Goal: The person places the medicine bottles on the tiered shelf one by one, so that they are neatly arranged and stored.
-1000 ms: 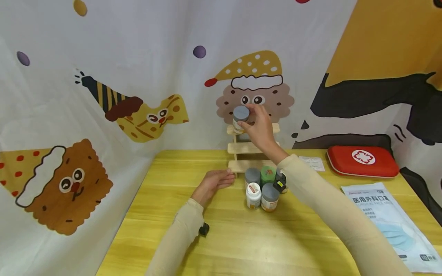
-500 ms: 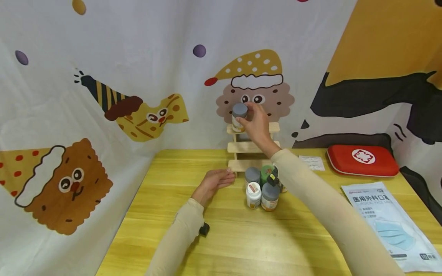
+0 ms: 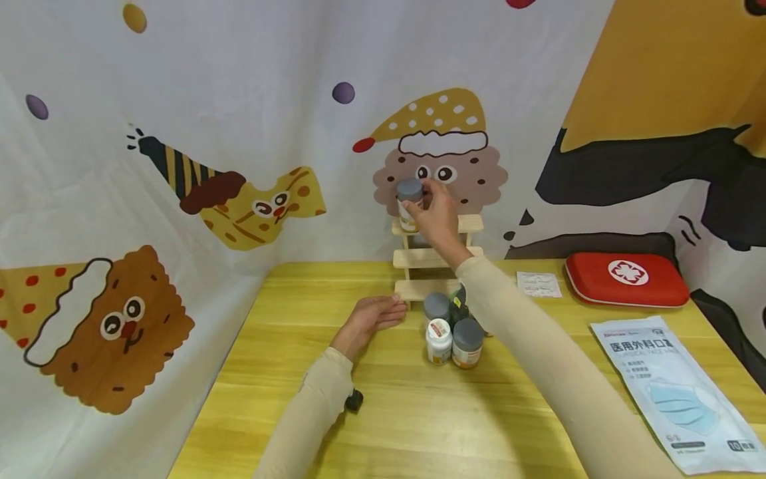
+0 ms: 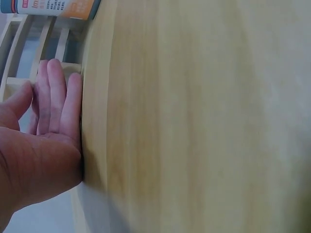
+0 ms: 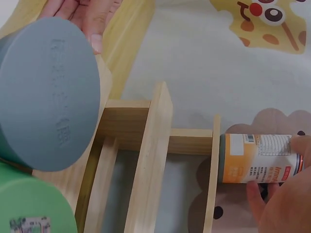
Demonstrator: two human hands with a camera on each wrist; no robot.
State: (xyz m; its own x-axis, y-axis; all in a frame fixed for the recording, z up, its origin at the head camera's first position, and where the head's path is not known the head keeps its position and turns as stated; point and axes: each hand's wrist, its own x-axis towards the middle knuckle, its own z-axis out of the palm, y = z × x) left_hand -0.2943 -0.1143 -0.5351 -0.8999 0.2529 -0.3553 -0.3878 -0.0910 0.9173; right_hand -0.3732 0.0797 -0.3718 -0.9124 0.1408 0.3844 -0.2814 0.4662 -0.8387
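My right hand grips a pill bottle with a grey lid, thumb on the near side. The bottle stands upright at the left end of the top shelf of a three-step wooden rack. In the right wrist view the bottle's orange and white label shows, its base right at the shelf board. My left hand rests on its edge on the table, fingers straight, fingertips at the left end of the lowest shelf. The left wrist view shows those fingers beside the rack's frame.
In front of the rack stand a grey-lidded bottle, a small white bottle, another grey-lidded bottle and a green-lidded one. A paper slip, a red first-aid case and a face-mask packet lie to the right.
My right hand has carried the grey-lidded bottle a little left, to the end of the top shelf. The right forearm has swung left with it. My left hand stays in place.
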